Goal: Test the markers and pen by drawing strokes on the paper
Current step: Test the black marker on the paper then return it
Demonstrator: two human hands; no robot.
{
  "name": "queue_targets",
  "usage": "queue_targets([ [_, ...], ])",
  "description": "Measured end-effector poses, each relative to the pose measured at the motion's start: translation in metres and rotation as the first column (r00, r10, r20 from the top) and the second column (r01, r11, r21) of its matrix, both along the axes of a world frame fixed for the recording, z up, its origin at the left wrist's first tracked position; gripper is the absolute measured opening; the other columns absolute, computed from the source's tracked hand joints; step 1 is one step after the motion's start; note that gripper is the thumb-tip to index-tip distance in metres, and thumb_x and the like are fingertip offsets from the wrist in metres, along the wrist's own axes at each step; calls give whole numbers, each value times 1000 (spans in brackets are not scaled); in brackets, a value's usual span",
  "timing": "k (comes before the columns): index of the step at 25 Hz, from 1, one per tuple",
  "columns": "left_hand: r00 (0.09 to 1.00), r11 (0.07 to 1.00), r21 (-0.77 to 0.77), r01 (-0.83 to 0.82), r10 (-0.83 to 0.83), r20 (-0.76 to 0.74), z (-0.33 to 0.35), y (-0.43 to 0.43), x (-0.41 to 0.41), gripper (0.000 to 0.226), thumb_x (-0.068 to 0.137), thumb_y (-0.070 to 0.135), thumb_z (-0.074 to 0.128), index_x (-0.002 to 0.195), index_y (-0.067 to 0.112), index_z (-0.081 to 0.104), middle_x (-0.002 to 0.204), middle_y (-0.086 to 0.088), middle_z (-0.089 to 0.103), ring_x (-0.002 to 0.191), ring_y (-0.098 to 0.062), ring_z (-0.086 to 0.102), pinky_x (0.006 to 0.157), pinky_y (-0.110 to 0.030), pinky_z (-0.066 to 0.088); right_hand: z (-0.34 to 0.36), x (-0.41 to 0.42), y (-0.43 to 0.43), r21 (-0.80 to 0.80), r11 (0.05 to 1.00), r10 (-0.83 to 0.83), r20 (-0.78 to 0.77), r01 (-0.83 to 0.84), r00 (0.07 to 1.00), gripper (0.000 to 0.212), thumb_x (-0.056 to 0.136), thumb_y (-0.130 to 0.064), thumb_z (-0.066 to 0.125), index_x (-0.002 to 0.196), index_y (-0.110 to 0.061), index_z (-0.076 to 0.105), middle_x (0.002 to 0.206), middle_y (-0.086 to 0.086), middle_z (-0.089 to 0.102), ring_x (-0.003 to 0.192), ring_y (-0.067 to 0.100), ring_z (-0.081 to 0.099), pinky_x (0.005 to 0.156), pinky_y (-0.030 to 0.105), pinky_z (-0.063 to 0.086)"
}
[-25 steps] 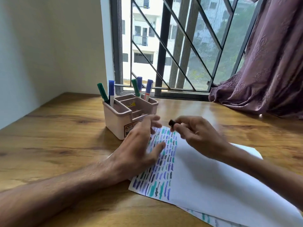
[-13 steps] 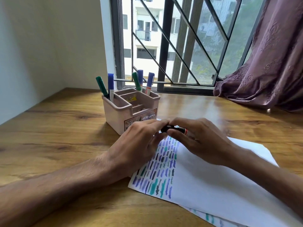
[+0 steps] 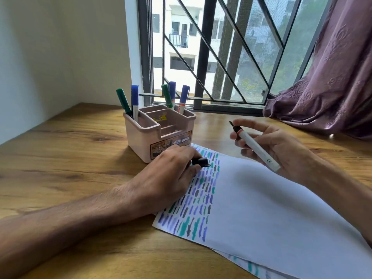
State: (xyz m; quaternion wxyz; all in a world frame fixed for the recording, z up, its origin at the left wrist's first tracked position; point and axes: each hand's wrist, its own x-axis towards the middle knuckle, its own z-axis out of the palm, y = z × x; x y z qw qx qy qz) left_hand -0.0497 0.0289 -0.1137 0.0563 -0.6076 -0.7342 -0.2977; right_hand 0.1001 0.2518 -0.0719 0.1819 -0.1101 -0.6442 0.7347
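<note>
Five capped markers (image 3: 134, 99) stored in the pink organizer (image 3: 161, 141)
The black cap (image 3: 200, 162), pulled off since the earlier frame, is pinched in the left hand (image 3: 167, 178) on the paper (image 3: 261, 208); the uncapped marker (image 3: 255, 147) is gripped in the right hand (image 3: 281, 150) over its far edge.

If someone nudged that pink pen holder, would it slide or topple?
Probably slide: the pen holder looks squat and wide-based on the smooth wooden table. It seems thin plastic, so likely light. The markers standing tall along its back may rattle or lean when it moves.
</note>
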Motion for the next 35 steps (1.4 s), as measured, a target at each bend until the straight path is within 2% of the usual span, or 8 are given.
queue_targets([
  [3,1000,1000,-9,5,-5,3,0,0,0,29,102,32,54,131,27,58,119,13,63,108,1,54,94,-24,51,-6,0,0,-96,994,49,-58,-55,997,46,83,10,58,124,-6,70,100,13,74,79,16,68,64,20,58],
  [6,1000,1000,-10,8,-8,3,0,-1,-1,29,102,31,54,130,26,59,119,12,64,108,0,54,94,-25,50,-14,-3,-7,16,999,49,-16,-49,999,37,88,-14,66,123,-5,68,96,9,74,83,14,66,65,21,58],
  [9,1000,1000,-18,7,-7,-7,1,-1,-1,29,102,31,54,130,24,60,120,11,64,109,-1,54,95,-26,50,-19,-9,-17,86,993,74,55,-78,996,35,97,-31,59,114,-3,69,89,18,70,74,20,62,58,27,53],
  [14,1000,999,-39,12,-12,-3,1,1,0,29,102,30,54,130,24,60,121,11,63,110,-2,53,95,-23,48,-21,-12,-15,346,935,-99,58,73,993,27,102,-16,60,111,8,69,96,25,79,78,29,70,59,34,53],
  [22,1000,999,-53,2,-2,-8,2,0,0,29,102,30,55,130,25,60,120,12,62,108,-2,52,94,-19,45,-21,-4,-10,551,812,-199,-48,192,979,3,84,0,81,87,-1,81,64,18,67,54,20,59,46,29,52],
  [27,1000,998,-63,6,-6,-9,2,0,0,30,102,30,55,131,26,60,121,11,62,108,-2,52,94,-19,44,-25,-10,-10,625,726,-256,-141,286,956,20,83,13,71,73,-3,76,69,33,67,41,25,52,39,31,44],
  [31,1000,998,-54,8,-9,-11,2,-1,0,29,102,29,55,130,23,61,122,10,63,110,-3,55,97,-24,48,-29,-10,-9,657,698,-250,-148,284,957,22,83,10,72,71,-8,76,60,4,71,38,19,52,39,27,43],
  [35,1000,998,-57,5,-6,-16,2,-1,0,29,102,28,55,130,22,61,122,10,63,110,-3,54,95,-18,44,-29,-9,-10,693,660,-259,-153,291,954,21,82,8,73,71,-10,77,60,2,71,37,16,53,40,25,42],
])
